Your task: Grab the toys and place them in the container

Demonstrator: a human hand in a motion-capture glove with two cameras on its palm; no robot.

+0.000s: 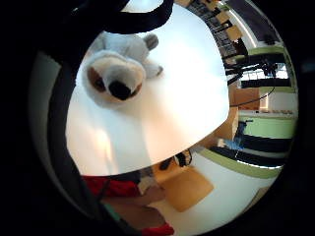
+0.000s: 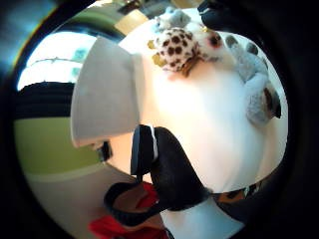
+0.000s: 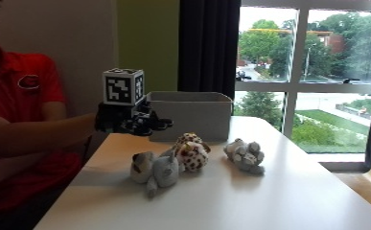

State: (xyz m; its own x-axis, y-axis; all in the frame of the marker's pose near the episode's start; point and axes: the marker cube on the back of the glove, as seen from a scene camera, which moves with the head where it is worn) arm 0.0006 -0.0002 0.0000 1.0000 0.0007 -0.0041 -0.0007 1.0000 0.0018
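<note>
Over at the 9 o'clock side of the table (image 3: 300, 201), the gloved right hand (image 3: 131, 122) hovers in the air with fingers loosely spread, holding nothing, probably lined up to drop onto a toy. At about 5 o'clock from the hand lies the grey plush (image 3: 154, 170) on its side, touching the spotted plush (image 3: 190, 152). A small grey elephant-ish toy (image 3: 244, 154) sits apart at 3 o'clock of those. The grey container (image 3: 194, 115) stands right behind the hand, handy for short carries. So all three toys are out on the tabletop, none binned yet.
</note>
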